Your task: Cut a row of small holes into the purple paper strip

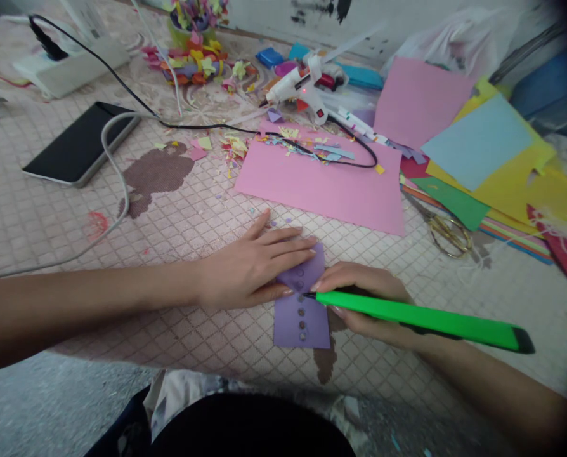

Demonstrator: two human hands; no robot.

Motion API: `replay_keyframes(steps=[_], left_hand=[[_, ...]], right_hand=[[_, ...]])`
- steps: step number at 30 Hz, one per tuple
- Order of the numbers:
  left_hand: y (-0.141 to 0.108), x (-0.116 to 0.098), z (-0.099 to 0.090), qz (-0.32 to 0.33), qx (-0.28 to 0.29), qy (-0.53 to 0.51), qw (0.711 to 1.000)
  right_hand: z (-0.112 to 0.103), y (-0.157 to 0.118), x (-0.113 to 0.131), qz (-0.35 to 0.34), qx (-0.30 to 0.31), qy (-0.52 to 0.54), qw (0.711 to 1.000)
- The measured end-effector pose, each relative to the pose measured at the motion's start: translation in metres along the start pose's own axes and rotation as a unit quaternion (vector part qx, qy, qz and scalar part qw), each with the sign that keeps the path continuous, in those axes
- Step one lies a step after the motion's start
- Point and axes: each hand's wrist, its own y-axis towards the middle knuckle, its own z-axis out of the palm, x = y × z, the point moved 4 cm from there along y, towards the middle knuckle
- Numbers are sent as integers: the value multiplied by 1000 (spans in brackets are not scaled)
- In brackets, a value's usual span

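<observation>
A person sits at a desk point(193, 330) covered with a pale pink cloth in a diamond pattern. Near its front edge lies a purple paper strip point(288, 327), upright to the person, with a column of small round marks down its middle; the lower ones look darkly filled.

The left hand point(248, 266) is palm down, fingers spread, its fingertips and thumb on the upper part of the strip. The right hand point(376, 284) lies at the strip's right edge, pinching a bright green pen point(421, 317) near its black tip. The tip points left at the marks, between the two hands; whether it touches the paper is hard to tell.

Beyond the hands is a large pink sheet point(312, 193), sprinkled with paper scraps point(293, 143) and crossed by a black cord point(359, 165). A white glue gun point(307, 89) with a small red light rests at its far edge. To the right are gold-handled scissors point(448, 235) beside a stack of coloured papers point(497, 165). To the left lie a black tablet-like device point(77, 146), a pale cable point(122, 184) and a white power strip point(74, 66). Colourful paper flowers point(195, 63) cluster at the back.
</observation>
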Motion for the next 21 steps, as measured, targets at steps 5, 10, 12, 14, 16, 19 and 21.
replay_keyframes(steps=[5, 10, 12, 14, 16, 19, 21], left_hand=[[0, 0, 0, 2, 0, 6, 1000], [0, 0, 1, 3, -4, 7, 1000], [-1, 0, 1, 6, -6, 8, 1000], [-1, 0, 1, 9, -7, 8, 1000], [-1, 0, 1, 10, -7, 6, 1000], [0, 0, 0, 9, -10, 1, 1000], [0, 0, 0, 8, -10, 1, 1000]], right_hand=[[1, -2, -4, -10, 21, 0, 1000], [0, -1, -6, -10, 45, 4, 999], [-2, -1, -9, 13, 45, 25, 999], [-4, -2, -11, 38, 37, 46, 998], [-4, -1, -11, 47, 24, 49, 997], [-4, 2, -6, 37, 16, 30, 999], [-2, 3, -4, 33, 21, 26, 999]])
